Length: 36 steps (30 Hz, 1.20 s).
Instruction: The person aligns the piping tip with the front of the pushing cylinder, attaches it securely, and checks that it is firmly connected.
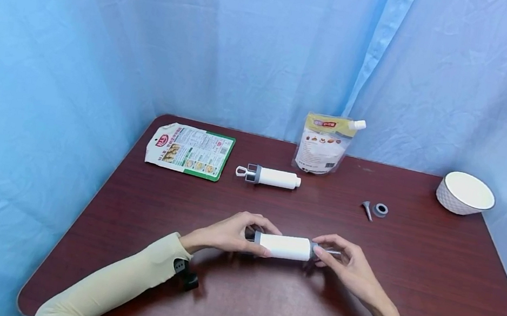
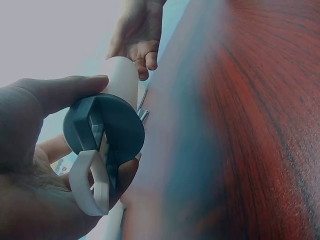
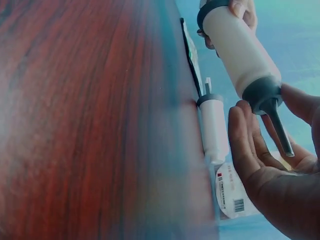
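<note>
A white icing syringe with dark grey ends is held level above the table's middle. My left hand grips its handle end, thumb and fingers round the grey collar. Below that collar, in the left wrist view, the white pull loop of the plunger shows. At the other end, my right hand pinches the grey cap between thumb and fingertips. From this cap a long thin nozzle sticks out towards the right palm.
Behind the hands lies a second icing syringe. A small grey nozzle and a grey ring lie right of it. A spouted pouch stands at the back, a flat printed packet lies left, a white bowl sits far right.
</note>
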Each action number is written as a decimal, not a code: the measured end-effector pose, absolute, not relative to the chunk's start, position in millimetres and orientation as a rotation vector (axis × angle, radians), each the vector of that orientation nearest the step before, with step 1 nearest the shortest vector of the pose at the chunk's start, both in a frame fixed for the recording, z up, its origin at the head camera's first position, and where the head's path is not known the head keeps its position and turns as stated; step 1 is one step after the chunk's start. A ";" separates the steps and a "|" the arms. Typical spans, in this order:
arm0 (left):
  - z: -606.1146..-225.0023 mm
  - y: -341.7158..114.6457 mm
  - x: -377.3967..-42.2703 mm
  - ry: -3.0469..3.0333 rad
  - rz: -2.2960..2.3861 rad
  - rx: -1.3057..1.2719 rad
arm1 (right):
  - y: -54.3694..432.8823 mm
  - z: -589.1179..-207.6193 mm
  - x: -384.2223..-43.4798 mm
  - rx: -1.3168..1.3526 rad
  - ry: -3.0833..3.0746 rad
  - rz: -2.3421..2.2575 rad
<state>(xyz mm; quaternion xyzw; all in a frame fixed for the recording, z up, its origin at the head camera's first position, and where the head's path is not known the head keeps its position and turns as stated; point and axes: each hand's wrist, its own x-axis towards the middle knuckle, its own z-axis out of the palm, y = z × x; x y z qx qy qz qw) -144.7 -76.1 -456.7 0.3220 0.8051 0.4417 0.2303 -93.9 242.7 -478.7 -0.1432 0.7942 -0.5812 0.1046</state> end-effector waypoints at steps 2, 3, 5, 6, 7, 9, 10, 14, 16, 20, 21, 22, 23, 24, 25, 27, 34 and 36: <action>-457.0 -76.0 -144.5 2.215 1.211 0.894 | 242.3 -478.9 -94.0 -0.429 2.352 -1.700; -457.0 -76.1 -144.3 2.215 1.210 0.897 | 242.4 -478.7 -93.7 -0.435 2.354 -1.696; -457.1 -76.2 -144.1 2.217 1.209 0.898 | 243.1 -478.0 -93.1 -0.459 2.349 -1.697; -457.1 -76.4 -144.1 2.217 1.213 0.897 | 243.6 -477.6 -92.8 -0.476 2.347 -1.697; -457.2 -76.5 -144.1 2.216 1.215 0.894 | 243.9 -477.2 -92.3 -0.490 2.346 -1.697; -457.5 -76.6 -144.4 2.217 1.219 0.888 | 244.7 -476.6 -91.8 -0.516 2.340 -1.700; -457.5 -76.7 -144.5 2.216 1.219 0.888 | 245.0 -476.2 -91.6 -0.526 2.337 -1.701; -456.8 -76.2 -144.8 2.221 1.209 0.885 | 245.5 -475.9 -91.5 -0.513 2.333 -1.708; -456.1 -75.6 -144.6 2.224 1.206 0.882 | 245.6 -476.9 -91.7 -0.492 2.342 -1.708; -456.0 -74.0 -143.8 2.237 1.216 0.872 | 244.4 -479.2 -91.8 -0.436 2.342 -1.722; -456.1 -73.6 -143.4 2.242 1.221 0.870 | 243.6 -479.6 -91.8 -0.420 2.341 -1.726; -456.4 -73.2 -143.0 2.250 1.224 0.870 | 242.6 -480.3 -91.6 -0.406 2.338 -1.731; -456.9 -72.6 -142.8 2.259 1.226 0.870 | 241.5 -480.9 -91.5 -0.391 2.334 -1.737; -457.5 -71.9 -142.9 2.270 1.226 0.872 | 240.5 -481.6 -91.5 -0.374 2.331 -1.744; -457.6 -71.4 -142.7 2.279 1.230 0.874 | 239.3 -482.1 -91.4 -0.356 2.332 -1.748; -458.1 -70.3 -142.9 2.297 1.233 0.880 | 237.1 -482.9 -91.4 -0.329 2.334 -1.752; -461.0 -67.7 -144.5 2.357 1.205 0.909 | 231.5 -483.6 -91.6 -0.222 2.325 -1.752; -461.5 -66.9 -144.7 2.373 1.203 0.926 | 230.6 -483.8 -91.7 -0.208 2.314 -1.760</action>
